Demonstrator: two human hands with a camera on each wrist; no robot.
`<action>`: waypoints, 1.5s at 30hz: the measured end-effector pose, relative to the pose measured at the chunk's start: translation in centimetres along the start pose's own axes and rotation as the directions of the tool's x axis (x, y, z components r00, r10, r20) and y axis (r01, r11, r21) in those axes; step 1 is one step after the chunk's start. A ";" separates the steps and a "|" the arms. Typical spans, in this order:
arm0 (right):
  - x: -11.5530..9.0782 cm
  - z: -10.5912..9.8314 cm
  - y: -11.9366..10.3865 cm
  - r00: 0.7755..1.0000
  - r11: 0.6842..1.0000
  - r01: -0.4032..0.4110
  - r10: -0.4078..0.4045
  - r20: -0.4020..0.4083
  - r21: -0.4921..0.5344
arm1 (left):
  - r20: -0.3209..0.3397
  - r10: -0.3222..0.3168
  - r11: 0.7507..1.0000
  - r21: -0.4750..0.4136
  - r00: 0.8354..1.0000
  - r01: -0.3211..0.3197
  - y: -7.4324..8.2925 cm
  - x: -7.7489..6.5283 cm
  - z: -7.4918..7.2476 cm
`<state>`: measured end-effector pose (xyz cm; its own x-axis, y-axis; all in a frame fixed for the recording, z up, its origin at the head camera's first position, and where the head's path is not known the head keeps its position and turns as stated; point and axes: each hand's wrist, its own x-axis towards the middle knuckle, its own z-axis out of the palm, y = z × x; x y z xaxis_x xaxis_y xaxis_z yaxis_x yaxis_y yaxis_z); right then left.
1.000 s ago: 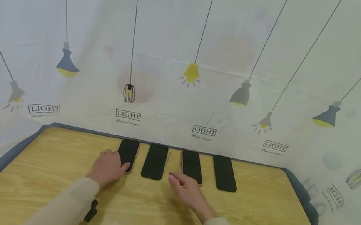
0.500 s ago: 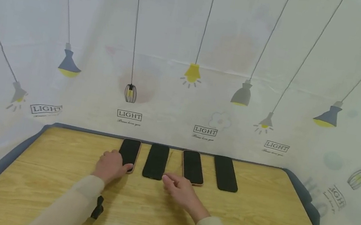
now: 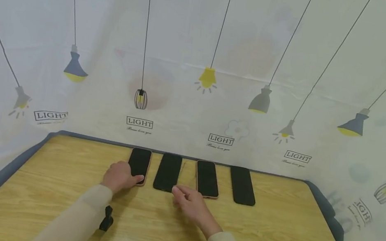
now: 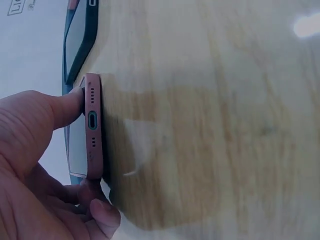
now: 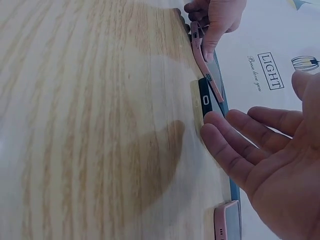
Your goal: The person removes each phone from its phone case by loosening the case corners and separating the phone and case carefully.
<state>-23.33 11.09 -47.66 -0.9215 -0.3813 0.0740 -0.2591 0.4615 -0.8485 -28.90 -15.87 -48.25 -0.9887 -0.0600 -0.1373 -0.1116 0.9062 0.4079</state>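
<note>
In the head view my left hand [image 3: 119,177] grips the near left corner of the leftmost phone [image 3: 140,160], which has a pink case and a dark screen. The left wrist view shows the thumb [image 4: 67,107] on the screen and the fingers at the opposite side edge of the phone [image 4: 94,150]. My right hand [image 3: 192,206] has relaxed, loosely straightened fingers and holds nothing. Its fingertips are right at the near right corner of the second phone [image 3: 168,172], a black one. In the right wrist view they overlap that black phone [image 5: 205,95].
To the right lie another pink-cased phone [image 3: 208,179] and a black phone [image 3: 242,185], in one row along the far edge of the wooden table [image 3: 273,236]. Behind the row hangs a white curtain [image 3: 180,106] printed with lamps. A thin cord-like line [image 3: 182,169] runs beside the second phone.
My right hand has moved left, from the gap between the middle phones to the second phone's near corner. The left hand keeps its hold on the leftmost phone, which lies in the same place.
</note>
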 end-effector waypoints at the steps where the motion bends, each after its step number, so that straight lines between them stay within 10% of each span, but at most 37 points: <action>1: 0.0 0.0 0.0 1.000 1.000 -0.006 0.006 0.002 0.002 | 0.006 -0.004 1.000 -0.006 1.000 0.004 -0.1 0.0 0.0; 12: 0.1 -0.5 -0.4 0.999 0.997 -0.021 0.018 0.050 0.074 | 0.035 0.018 0.981 -0.194 0.999 -0.011 -0.7 -0.8 -1.4; 18: 0.0 -1.0 -0.8 0.997 0.992 -0.044 0.037 0.064 0.120 | 0.104 0.019 0.872 -0.488 0.994 0.034 -0.1 -1.8 -1.5; 26: -0.4 -1.5 -0.8 0.997 0.985 -0.066 0.059 0.046 0.160 | 0.109 0.031 0.808 -0.588 0.994 0.040 1.1 -4.5 -0.6; 38: 0.0 -2.2 -2.0 0.995 0.978 -0.010 0.031 -0.099 0.209 | 0.025 0.101 0.615 -0.787 0.995 -0.043 5.2 -9.1 -0.6; 45: 0.9 -2.5 -3.0 0.972 0.965 -0.008 0.069 -0.223 0.263 | 0.043 0.184 0.549 -0.833 0.982 -0.066 7.1 -10.5 -0.5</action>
<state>-24.12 11.35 -43.74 -0.9784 -0.1605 0.1307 -0.1667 0.2371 -0.9571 -19.36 -8.99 -43.50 -0.9871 0.1263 -0.0988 -0.0791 0.1526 0.9851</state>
